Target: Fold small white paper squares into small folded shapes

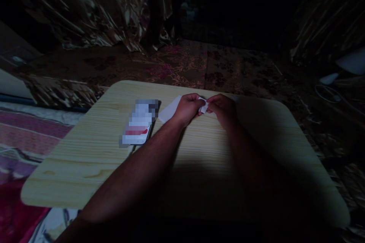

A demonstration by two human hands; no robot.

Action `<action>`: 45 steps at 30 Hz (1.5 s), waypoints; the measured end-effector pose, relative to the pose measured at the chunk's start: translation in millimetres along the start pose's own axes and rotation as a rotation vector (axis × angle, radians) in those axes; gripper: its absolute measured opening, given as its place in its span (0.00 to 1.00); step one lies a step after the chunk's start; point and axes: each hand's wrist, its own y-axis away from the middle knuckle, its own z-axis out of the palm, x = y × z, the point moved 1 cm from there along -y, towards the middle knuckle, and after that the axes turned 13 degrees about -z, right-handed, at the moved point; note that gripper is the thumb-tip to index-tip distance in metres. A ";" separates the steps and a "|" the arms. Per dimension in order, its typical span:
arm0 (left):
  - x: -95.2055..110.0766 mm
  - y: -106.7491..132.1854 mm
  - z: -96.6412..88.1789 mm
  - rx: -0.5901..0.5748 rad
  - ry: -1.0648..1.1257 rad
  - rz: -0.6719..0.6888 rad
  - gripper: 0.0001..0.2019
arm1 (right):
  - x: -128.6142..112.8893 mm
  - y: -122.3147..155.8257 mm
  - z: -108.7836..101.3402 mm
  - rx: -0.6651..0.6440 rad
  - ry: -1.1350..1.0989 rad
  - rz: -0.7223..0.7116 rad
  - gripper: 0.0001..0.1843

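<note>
Near the far edge of a small wooden table (108,167), my left hand (188,108) is closed on a small piece of white paper (203,105). My right hand (224,109) pinches the same piece from the other side, close to the left fingers. The two hands almost meet, and the fingers partly hide the piece. To the left, partly behind my left hand, a flat white sheet of paper (170,111) lies on the tabletop. Whether it joins the held piece, I cannot tell.
A phone (138,123) with a lit, blurred screen lies left of my left forearm, a cable (129,153) near its lower end. Patterned curtains (114,7) hang behind. A striped blanket (25,136) is at the left. At the far right stands a white lamp-like object (352,62) with a cord.
</note>
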 end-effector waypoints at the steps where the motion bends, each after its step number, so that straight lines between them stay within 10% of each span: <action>1: 0.2 0.1 0.2 -0.005 0.002 -0.001 0.11 | -0.5 -0.2 -0.2 0.001 -0.017 0.005 0.09; 45: 7.1 6.7 0.5 -0.116 -0.048 -0.036 0.08 | 17.8 -1.0 -6.4 -0.141 -0.492 0.082 0.09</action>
